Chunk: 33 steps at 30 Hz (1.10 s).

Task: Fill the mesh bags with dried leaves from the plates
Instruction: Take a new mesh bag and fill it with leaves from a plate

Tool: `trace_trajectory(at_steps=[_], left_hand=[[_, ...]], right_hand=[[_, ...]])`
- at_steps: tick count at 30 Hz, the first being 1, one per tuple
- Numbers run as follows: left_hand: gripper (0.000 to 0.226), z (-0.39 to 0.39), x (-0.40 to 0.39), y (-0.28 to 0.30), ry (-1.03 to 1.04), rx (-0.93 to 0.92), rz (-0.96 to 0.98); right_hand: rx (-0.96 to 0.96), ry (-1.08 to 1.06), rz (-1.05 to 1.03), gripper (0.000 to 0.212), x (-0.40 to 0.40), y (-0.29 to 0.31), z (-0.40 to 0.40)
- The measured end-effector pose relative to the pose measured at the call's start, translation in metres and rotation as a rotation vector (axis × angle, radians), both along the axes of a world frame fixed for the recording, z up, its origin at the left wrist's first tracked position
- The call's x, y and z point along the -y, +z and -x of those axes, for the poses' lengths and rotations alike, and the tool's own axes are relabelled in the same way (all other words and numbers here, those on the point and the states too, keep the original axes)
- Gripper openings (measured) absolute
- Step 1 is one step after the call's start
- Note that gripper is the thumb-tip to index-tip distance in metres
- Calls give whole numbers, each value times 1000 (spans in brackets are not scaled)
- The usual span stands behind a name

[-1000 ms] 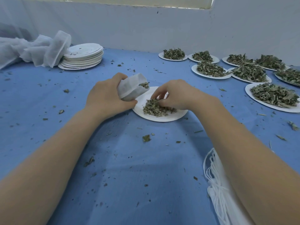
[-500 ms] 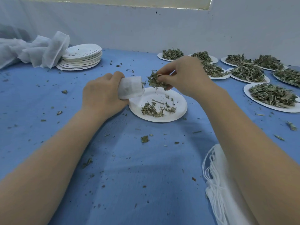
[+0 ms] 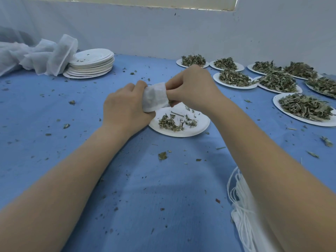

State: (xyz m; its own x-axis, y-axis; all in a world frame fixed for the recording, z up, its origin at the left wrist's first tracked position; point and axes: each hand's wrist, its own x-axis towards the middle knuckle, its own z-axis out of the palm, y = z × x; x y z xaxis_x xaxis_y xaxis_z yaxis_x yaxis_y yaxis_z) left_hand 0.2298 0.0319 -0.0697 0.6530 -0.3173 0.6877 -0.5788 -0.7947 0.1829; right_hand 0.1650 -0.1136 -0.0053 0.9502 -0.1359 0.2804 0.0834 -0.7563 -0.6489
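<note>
At far left a crumpled heap of white mesh fabric (image 3: 36,55) lies on the blue worktop (image 3: 45,115), touching a stack of empty white plates (image 3: 91,63). Near centre, the left hand (image 3: 125,108) is closed round a small white mesh bag (image 3: 154,98), fingers curled over its top and thumb beneath, holding it above the near rim of a white plate (image 3: 201,124) that carries a thin scatter of dried leaves (image 3: 172,122). The right hand (image 3: 194,88) meets the bag's open end, fingers bunched and curled at the mouth, leaf fragments showing just below them; whether it pinches leaves or the bag edge cannot be told. At right, several plates heaped with dried leaves (image 3: 305,108) stand close together. White drawstring cords (image 3: 240,200) lie bundled at lower right.
</note>
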Motion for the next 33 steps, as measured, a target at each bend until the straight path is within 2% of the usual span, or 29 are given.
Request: trace_trajectory(at_steps=[5, 10, 12, 14, 18, 20, 22, 25, 27, 29, 31, 33], left_hand=[[51, 4, 2, 6, -85, -55, 80], [55, 6, 4, 13, -113, -175, 116], [60, 8, 5, 16, -132, -186, 129], [63, 12, 7, 18, -157, -182, 151], [42, 17, 15, 11, -147, -161, 102], [30, 19, 16, 9, -128, -141, 99], [28, 19, 15, 9, -123, -123, 113], [32, 19, 13, 11, -132, -102, 101], [36, 20, 14, 12, -130, -111, 79], [46, 20, 14, 12, -140, -133, 92], [64, 18, 13, 14, -193, -160, 138], [77, 15, 10, 15, -229, -172, 153]], right_hand=[[45, 105, -40, 20, -2, -4, 0], [-48, 246, 7, 20, 1, -2, 4], [-4, 234, -27, 20, 3, 0, 5], [76, 127, -30, 19, 1, -2, 0], [121, -6, 139, 9, -13, -13, -7], [88, 17, 110, 21, -18, -16, -7], [20, 79, 75, 24, -19, -15, -7], [-146, 190, 56, 45, -16, -14, -5], [-198, 221, -1, 42, -15, -15, -3], [-177, 214, -68, 36, -12, -15, -4], [-104, 190, -55, 38, -9, -13, -4], [-42, 186, -36, 32, -7, -10, -2]])
